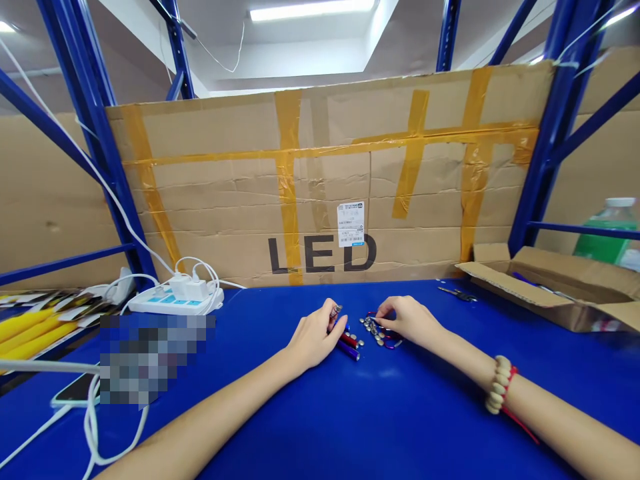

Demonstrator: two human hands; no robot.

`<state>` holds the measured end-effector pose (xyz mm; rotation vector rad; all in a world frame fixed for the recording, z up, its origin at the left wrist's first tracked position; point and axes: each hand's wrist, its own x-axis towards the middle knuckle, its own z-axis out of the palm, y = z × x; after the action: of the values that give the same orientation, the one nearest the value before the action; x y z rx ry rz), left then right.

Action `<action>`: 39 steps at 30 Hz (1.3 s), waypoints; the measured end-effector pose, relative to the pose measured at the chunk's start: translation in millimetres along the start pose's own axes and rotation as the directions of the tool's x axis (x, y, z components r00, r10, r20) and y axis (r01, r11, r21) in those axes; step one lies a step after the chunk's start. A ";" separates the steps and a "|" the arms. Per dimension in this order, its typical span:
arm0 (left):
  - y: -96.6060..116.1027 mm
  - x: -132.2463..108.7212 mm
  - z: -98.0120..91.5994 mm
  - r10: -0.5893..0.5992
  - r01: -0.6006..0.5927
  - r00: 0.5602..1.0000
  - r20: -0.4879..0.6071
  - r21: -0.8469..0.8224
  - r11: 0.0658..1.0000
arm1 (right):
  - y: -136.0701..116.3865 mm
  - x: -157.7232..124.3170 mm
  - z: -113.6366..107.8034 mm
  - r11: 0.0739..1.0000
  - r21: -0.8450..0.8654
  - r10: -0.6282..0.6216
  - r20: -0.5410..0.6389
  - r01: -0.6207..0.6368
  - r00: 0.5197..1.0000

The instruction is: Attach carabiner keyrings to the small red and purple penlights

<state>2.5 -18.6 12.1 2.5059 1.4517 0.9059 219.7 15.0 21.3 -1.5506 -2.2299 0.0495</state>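
seeing two bare forearms (215,417) up close, at 8 and 4 o'clock. little silver discs (373,327) piled mid-dial on the blue tabletop (350,420). left hand (315,335) at 9, curled nearly closed, pinching something silver-tipped (337,309); red tube (349,341) and blue tube (349,351) poking out beneath, can't tell if gripped. right hand (410,321) at 3, pinching at the pile, can't tell what's caught. keys (457,293) at 2, open box (525,291) toward 3, power strip (167,304) around 9.

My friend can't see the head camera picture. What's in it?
A person's left hand holds a silver-ended piece; the right hand is at small silver pieces on a blue table. A red tube and a blue tube lie by the left hand; taped cardboard stands behind.
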 end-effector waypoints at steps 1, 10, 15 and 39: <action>-0.1 0.0 -0.2 -0.007 0.007 1.000 -0.002 -0.004 1.000 | -3.8 -1.2 -1.2 0.999 -0.030 -0.032 -0.026 0.031 0.999; -1.0 -2.6 0.3 0.097 -0.098 0.992 -0.083 -0.006 0.995 | -24.4 -7.8 3.3 0.862 0.066 -0.461 -0.314 0.503 0.830; -4.2 -2.7 4.5 0.137 -0.136 0.982 -0.132 0.018 0.991 | -31.3 -15.0 6.0 0.802 0.101 -0.515 -0.384 0.589 0.766; -6.2 -5.6 3.8 0.571 -0.532 0.817 -0.079 0.278 0.799 | -31.1 -23.6 10.5 0.700 -0.327 -0.713 -0.261 0.635 0.651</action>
<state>-2.2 -19.1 4.2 3.2011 0.8930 1.0805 195.1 -15.9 12.5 -0.6117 -2.3877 -0.6684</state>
